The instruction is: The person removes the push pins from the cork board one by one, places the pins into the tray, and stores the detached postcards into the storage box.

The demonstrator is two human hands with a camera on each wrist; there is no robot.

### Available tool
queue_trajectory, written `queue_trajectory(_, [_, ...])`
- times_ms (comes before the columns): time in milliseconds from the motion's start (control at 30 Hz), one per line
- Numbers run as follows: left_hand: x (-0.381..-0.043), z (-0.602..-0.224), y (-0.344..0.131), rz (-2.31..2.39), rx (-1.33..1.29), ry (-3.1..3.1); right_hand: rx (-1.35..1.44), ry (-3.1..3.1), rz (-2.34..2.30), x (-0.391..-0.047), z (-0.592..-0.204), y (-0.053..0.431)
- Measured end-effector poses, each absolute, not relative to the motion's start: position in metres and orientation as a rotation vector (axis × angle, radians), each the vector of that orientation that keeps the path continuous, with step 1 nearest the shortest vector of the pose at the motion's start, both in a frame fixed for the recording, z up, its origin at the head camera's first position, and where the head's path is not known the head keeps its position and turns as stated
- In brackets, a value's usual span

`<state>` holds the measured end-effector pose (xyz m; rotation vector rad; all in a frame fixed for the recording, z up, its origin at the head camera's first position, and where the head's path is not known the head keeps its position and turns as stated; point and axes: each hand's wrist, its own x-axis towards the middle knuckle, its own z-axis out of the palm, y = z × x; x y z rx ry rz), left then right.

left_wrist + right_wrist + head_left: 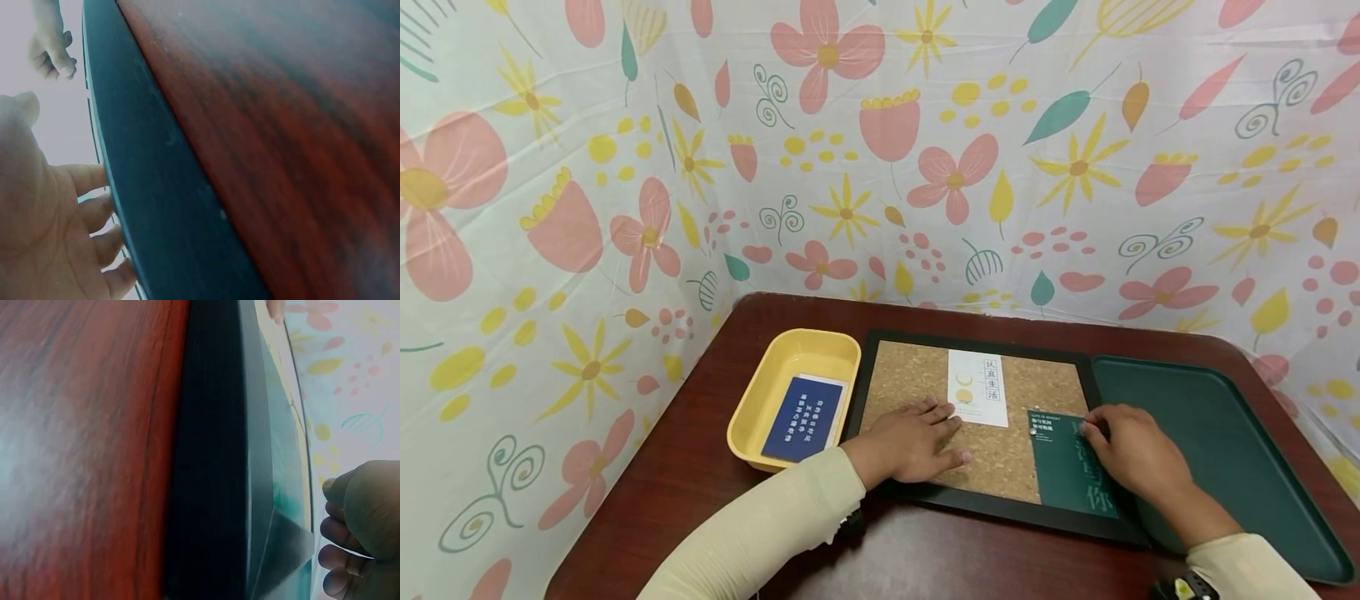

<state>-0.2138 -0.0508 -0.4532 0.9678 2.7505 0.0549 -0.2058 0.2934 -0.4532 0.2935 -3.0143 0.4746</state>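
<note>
On the cork of a black-framed corkboard (910, 371), my left hand (916, 442) lies palm down with fingers extended. Its fingertips reach the lower left edge of a white card (973, 383) with a yellow moon design and Chinese characters. A green card (1063, 467) with pale lettering lies along the board's right side, a small whitish spot at its left edge. My right hand (1138, 450) is at this card's upper right edge, thumb and fingertips curled close together. Curled fingers also show in the right wrist view; what they pinch, if anything, I cannot tell.
Left of the board, a yellow tray (741, 429) holds a dark blue card (802, 421) lying over a paler one. A dark green tray (1217, 433) sits at the right, close against the board. Flowered cloth (955, 179) hangs behind the reddish-brown table (662, 467).
</note>
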Motion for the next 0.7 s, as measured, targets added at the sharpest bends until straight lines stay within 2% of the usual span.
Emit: queue_trajectory(700, [-0.216, -0.456, -0.05, 0.048, 0.954, 2.745, 0.419, -2.883, 0.492, -0.212, -0.458, 0.261])
